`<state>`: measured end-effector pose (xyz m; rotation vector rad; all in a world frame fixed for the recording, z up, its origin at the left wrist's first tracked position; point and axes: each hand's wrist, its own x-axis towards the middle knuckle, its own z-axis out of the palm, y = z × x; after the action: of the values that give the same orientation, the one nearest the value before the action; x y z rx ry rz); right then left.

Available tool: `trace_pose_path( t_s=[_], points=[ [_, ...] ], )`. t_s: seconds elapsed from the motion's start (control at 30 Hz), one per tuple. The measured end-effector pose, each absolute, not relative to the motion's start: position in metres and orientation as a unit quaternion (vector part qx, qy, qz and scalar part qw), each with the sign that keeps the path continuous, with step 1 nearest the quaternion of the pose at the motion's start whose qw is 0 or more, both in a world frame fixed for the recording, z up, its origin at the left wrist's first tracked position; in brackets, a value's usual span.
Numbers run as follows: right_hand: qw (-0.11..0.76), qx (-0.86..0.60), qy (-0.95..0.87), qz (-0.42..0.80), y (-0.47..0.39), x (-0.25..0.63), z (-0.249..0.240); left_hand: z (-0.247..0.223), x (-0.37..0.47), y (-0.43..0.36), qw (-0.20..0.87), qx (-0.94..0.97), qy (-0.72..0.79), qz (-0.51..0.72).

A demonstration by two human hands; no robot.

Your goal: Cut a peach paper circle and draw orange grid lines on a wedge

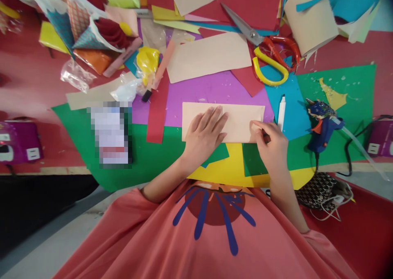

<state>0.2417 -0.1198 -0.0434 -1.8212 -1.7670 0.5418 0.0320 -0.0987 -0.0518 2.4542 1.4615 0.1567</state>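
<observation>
your pale peach strip (239, 123) has a purple sheet (208, 88) at eleven o'clock, red-and-yellow-handled scissors (253, 35) at one, a blue glue gun (321, 129) at three and, at six, your coral top (213, 250) with navy streaks (201, 221).

Indoor light of moderate strength spreads fairly evenly over my bench (18, 82); its exact direction cannot be told. A pale sheen washes the red surface at far left, and small highlights glint on the clear plastic wrapper (76, 75). A soft-edged shadow lies by the fingertips of my right hand (273, 144) on the beige paper (235, 121), while the back of my left hand (202, 133) is plainly lit. At lower left, tone sinks to near black. Wide-angle stretching distorts the margins — my pink shirt (267, 238) flares outward — and detail softens there; the centre is clearer. Coarse pixel blocks obscure a phone-shaped object (110, 136).
</observation>
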Motion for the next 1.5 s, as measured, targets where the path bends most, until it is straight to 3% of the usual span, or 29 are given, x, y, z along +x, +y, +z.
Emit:
trace_pose_path(
  t_s=[1.17, 1.4, 1.5],
  points=[
    [0.26, -0.679, -0.655, 0.207, -0.119, 0.243, -0.046, -0.06, 0.032, -0.097, 0.152, 0.841, 0.515, 0.072],
    [0.235, -0.65, -0.722, 0.034, -0.131, 0.236, -0.039, -0.06, 0.033, -0.097, 0.141, 0.842, 0.516, 0.069],
    [0.192, -0.598, -0.778, 0.034, -0.139, 0.227, -0.034, -0.061, 0.033, -0.097, 0.134, 0.844, 0.515, 0.067]
  ],
)
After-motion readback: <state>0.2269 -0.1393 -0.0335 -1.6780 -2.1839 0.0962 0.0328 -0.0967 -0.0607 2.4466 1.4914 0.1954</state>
